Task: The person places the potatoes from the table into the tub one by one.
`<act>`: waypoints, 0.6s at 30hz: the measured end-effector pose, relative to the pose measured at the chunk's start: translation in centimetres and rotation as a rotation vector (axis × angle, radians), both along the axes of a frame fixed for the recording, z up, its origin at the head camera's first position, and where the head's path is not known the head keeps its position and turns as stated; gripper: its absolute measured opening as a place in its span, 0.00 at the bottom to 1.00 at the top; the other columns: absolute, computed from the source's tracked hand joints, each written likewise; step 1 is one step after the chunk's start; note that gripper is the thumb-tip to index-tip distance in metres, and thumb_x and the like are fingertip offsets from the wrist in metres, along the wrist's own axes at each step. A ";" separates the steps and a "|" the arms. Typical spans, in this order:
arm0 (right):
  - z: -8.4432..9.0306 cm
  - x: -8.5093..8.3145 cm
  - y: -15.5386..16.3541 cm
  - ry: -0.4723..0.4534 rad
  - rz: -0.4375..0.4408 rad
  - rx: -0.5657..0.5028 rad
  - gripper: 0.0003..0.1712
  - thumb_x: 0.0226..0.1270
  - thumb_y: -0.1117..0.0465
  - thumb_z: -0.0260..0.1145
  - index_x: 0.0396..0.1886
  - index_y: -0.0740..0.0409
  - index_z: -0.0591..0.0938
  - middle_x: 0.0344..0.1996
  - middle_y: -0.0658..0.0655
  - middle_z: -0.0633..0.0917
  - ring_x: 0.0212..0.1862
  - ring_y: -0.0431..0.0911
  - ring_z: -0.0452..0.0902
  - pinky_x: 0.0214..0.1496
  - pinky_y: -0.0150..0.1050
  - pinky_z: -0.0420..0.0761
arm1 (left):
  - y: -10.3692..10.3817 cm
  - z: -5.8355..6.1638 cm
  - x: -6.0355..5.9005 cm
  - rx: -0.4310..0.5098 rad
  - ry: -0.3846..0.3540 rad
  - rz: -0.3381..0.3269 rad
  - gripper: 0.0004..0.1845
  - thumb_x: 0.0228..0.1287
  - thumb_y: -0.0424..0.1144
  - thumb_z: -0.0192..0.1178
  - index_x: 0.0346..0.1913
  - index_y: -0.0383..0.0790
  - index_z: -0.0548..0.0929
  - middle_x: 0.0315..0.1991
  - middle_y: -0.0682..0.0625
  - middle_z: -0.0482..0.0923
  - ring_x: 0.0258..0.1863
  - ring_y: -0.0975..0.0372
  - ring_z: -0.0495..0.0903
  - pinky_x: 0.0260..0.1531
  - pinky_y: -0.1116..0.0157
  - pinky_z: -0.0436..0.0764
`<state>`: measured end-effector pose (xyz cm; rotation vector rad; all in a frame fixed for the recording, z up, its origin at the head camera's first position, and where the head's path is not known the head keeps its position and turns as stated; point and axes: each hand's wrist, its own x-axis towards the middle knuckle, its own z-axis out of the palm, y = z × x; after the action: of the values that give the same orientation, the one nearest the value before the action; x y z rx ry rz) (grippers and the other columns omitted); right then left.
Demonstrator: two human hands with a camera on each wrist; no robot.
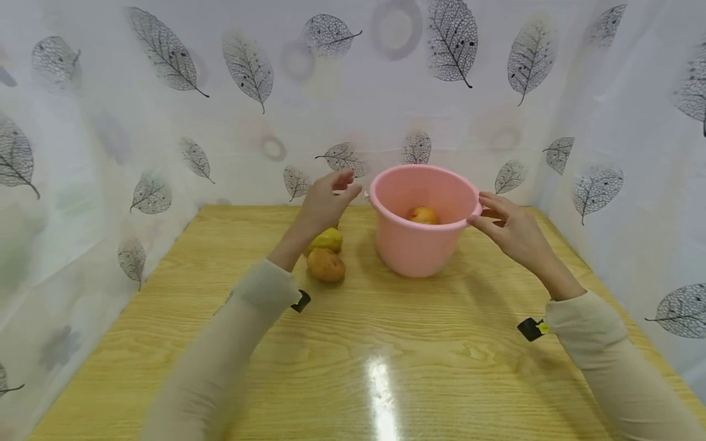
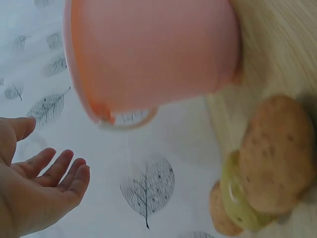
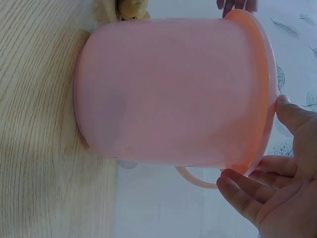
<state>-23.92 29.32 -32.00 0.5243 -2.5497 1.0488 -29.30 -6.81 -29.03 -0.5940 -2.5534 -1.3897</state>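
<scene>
Pink round plastic bucket [image 1: 423,220] stood at frame centre between both hands: right hand [image 1: 510,229], fingers relaxed, touched its rim; left hand [image 1: 325,202] hovered released just beside it.

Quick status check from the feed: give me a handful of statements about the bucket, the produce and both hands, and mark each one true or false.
1. The pink bucket stands upright on the wooden table. True.
2. The bucket is empty. False: an orange-yellow round piece lies inside it.
3. The right hand touches the bucket's rim with its fingertips. True.
4. The left hand grips a potato. False: it is open in the air beside the bucket, holding nothing.
5. A brown potato and a yellow-green piece lie on the table left of the bucket. True.
</scene>
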 end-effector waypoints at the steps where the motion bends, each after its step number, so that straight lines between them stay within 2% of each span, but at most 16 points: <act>1: 0.0 -0.1 0.0 -0.001 0.004 -0.002 0.29 0.76 0.58 0.67 0.71 0.66 0.75 0.71 0.65 0.74 0.61 0.62 0.79 0.49 0.15 0.73 | -0.7 -0.1 0.0 -0.008 -0.011 0.005 0.28 0.78 0.48 0.59 0.73 0.36 0.73 0.68 0.41 0.76 0.65 0.51 0.76 0.63 0.56 0.78; 6: 0.0 -0.1 0.1 -0.004 0.004 -0.009 0.29 0.76 0.58 0.68 0.71 0.66 0.76 0.71 0.65 0.74 0.61 0.62 0.79 0.49 0.15 0.73 | -3.8 -0.7 0.5 -0.080 -0.044 -0.004 0.31 0.78 0.50 0.59 0.75 0.38 0.71 0.72 0.42 0.72 0.66 0.50 0.76 0.64 0.53 0.78; 14: 0.3 -0.1 0.1 -0.007 0.001 -0.008 0.29 0.76 0.58 0.68 0.71 0.66 0.76 0.72 0.65 0.74 0.61 0.61 0.80 0.49 0.15 0.73 | -8.1 -1.8 1.1 -0.145 -0.054 -0.100 0.30 0.78 0.46 0.60 0.75 0.35 0.70 0.71 0.38 0.71 0.66 0.46 0.75 0.64 0.50 0.77; 18: 0.4 -0.1 0.0 -0.013 0.004 -0.007 0.29 0.76 0.58 0.68 0.70 0.66 0.76 0.72 0.65 0.73 0.61 0.62 0.80 0.49 0.14 0.72 | -9.7 -2.4 1.2 -0.171 -0.089 -0.139 0.31 0.77 0.43 0.61 0.75 0.33 0.69 0.72 0.39 0.70 0.67 0.46 0.74 0.65 0.50 0.76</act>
<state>-24.04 29.34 -31.58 0.5221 -2.5565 1.0661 -28.08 -16.52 -31.38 -0.7677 -2.7697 -1.2728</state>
